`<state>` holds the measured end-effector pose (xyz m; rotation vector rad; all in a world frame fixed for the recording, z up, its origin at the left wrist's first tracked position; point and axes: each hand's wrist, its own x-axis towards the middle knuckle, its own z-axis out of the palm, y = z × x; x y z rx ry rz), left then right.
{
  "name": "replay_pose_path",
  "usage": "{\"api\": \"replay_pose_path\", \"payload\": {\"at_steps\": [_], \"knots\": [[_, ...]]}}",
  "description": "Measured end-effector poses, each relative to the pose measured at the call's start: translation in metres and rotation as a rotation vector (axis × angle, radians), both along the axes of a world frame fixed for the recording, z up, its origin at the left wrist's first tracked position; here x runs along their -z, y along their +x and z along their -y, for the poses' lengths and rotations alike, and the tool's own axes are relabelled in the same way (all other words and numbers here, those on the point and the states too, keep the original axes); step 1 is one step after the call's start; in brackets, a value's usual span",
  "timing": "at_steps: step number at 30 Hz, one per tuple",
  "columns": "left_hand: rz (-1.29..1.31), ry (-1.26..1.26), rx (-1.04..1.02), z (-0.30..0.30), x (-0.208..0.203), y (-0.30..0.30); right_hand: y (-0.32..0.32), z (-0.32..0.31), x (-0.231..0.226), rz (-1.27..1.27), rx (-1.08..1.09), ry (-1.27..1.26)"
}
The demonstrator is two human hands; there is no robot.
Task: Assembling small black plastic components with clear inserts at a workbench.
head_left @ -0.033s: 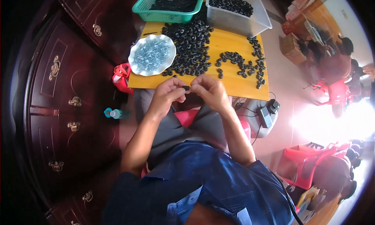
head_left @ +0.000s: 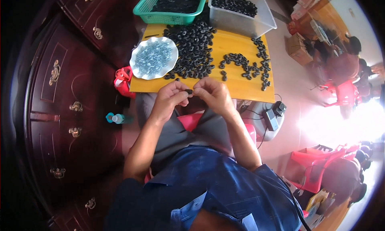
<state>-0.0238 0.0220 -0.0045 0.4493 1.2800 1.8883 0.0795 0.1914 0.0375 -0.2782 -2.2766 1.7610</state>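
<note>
Just off the front edge of the yellow table (head_left: 244, 86), my left hand (head_left: 169, 100) pinches a small black part (head_left: 189, 92) between thumb and fingers. My right hand (head_left: 215, 96) comes up to that part's right end, thumb and forefinger pressed together; what they hold is too small to make out. Beyond my hands spreads a heap of black two-lobed parts (head_left: 190, 56) with holes. Left of the heap, a white scalloped plate (head_left: 152, 76) holds many small, shiny, pale blue-silver pieces (head_left: 153, 58). More black parts (head_left: 240, 59) lie in a loose cluster at the right.
A green basket (head_left: 160, 18) with black pieces and a clear plastic box (head_left: 256, 30) of black parts stand along the far side. Dark red drawers (head_left: 88, 110) rise at the left. Below the table's right side are black adapters (head_left: 271, 119) with cables. People sit farther right.
The whole view has shifted very slightly. Both hands keep nearly the same pose around the black part.
</note>
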Motion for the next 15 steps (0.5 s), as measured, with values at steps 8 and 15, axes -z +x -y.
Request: {"api": "replay_pose_path", "payload": {"at_steps": [8,15], "knots": [[-0.032,-0.02,-0.031,-0.002,0.003,0.004,0.003,0.001,-0.001,-0.062,0.025,0.171],[-0.065,-0.032,0.01,-0.002,0.001,0.003,0.004,-0.005,0.012,-0.02,-0.032,-0.011]]}}
